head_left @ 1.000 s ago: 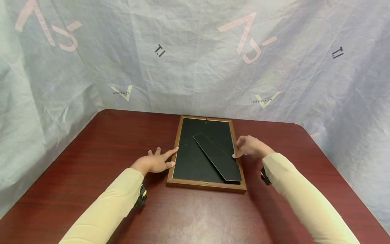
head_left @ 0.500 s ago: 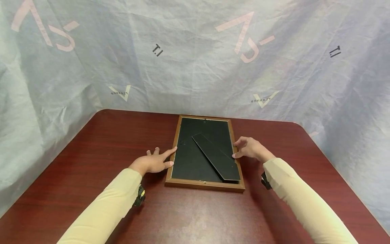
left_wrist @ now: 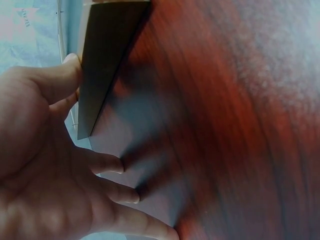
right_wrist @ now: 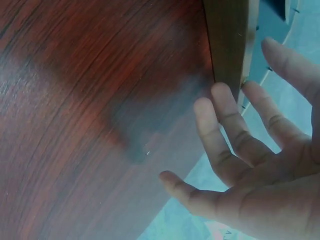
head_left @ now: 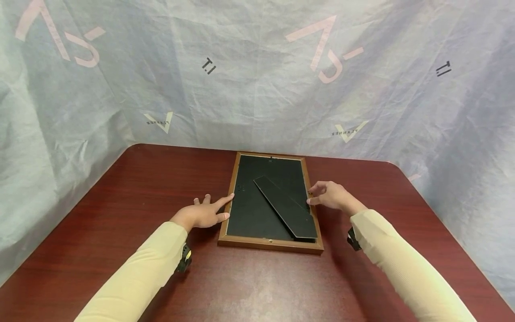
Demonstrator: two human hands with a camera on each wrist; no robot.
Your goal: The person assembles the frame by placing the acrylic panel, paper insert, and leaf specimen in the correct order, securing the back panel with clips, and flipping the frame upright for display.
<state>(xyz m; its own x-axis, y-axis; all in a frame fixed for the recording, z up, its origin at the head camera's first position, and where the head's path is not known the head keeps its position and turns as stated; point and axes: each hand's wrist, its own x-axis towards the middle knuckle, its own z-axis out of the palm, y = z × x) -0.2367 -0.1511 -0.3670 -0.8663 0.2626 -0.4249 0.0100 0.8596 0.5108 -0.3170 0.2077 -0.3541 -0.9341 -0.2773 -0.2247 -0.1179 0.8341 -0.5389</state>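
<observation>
A wooden picture frame [head_left: 269,244] lies face down on the table, its black backing board [head_left: 251,212] showing. A black easel stand [head_left: 287,212] slants across the board to the lower right corner. My left hand [head_left: 199,216] rests its index finger and thumb on the frame's left side; in the left wrist view its other fingers [left_wrist: 120,191] spread toward the tabletop. At the right side is my right hand [head_left: 333,197], index fingertip by a small brass-coloured piece [right_wrist: 245,82] on the rim. Its thumb [right_wrist: 285,60] reaches over the backing, and the middle fingertip meets the frame's outer side.
The dark red wooden table [head_left: 120,214] has rounded far corners. A pale cloth sheet [head_left: 257,89] with printed letters hangs behind it and along both sides. Small dark tabs [right_wrist: 270,69] line the frame's inner edge.
The right thumb has shifted slightly up along the frame's right side, closer to the index finger. The left hand keeps its place on the frame, and the easel stand lies as before.
</observation>
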